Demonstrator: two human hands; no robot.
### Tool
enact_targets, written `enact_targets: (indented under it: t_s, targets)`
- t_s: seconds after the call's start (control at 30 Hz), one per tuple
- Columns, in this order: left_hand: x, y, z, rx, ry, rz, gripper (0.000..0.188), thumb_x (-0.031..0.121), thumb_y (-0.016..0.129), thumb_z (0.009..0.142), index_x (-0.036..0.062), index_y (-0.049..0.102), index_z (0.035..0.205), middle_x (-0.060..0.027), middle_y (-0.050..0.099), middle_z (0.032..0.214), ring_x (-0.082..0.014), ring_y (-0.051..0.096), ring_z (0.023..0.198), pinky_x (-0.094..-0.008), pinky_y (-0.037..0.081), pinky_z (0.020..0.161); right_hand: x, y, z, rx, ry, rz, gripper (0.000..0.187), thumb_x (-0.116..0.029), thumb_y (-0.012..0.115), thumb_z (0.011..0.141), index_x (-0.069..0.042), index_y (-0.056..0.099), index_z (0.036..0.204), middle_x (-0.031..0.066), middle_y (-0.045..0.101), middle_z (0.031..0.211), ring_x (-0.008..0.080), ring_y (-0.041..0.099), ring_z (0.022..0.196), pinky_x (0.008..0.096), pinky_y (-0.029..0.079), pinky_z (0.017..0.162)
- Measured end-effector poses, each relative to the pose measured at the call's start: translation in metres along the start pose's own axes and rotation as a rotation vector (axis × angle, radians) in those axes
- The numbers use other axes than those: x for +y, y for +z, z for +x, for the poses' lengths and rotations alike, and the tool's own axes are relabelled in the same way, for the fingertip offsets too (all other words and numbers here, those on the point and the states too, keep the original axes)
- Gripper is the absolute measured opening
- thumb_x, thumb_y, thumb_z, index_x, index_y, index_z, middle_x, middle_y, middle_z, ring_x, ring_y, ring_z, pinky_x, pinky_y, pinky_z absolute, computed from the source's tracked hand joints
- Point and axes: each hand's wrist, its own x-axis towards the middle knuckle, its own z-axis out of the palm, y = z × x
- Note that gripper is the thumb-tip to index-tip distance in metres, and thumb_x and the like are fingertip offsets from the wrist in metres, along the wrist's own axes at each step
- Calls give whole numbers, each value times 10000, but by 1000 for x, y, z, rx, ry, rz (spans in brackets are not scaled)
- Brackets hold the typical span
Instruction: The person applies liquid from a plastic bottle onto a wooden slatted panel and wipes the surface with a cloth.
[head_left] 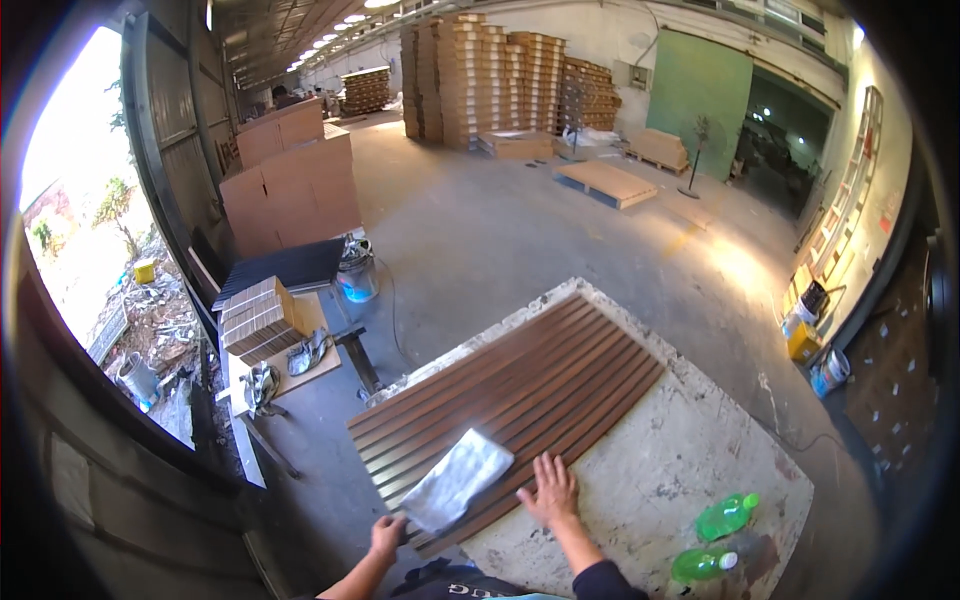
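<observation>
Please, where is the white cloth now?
In the head view, the white cloth lies at lower middle, on the brown ridged panel, left of the right hand.

Tall, blocky brown stacks (470, 85) rise at the upper centre, a broad flat green panel (700, 95) at the upper right, translucent green plastic bottles (724, 519) at the lower right.

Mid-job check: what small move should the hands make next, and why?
Probably slide the right hand left onto the white cloth: the cloth lies on the grooved brown panel close by, and that hand is spread open, gripping nothing, while the left hand is at the panel's near left end.
</observation>
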Motion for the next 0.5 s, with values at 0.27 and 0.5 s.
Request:
enact_targets:
  t_s: [0.27,0.5]
  targets:
    - [-24,-139,15,305,78,457,415,372,586,843,-37,649,883,-124,660,767,-214,626,699,-348,497,651,-87,25,-95,10,-32,131,854,-614,564,724,-211,306,1431,14,243,1499,270,244,1345,657,222,1007]
    - [17,-125,31,403,61,575,543,443,570,805,-33,561,1069,-229,629,1013,-353,594,1007,-408,452,859,-39,26,-103,183,-81,668,490,-17,545,813,-75,498,1297,171,413,1372,314,415,1248,388,365,1016]
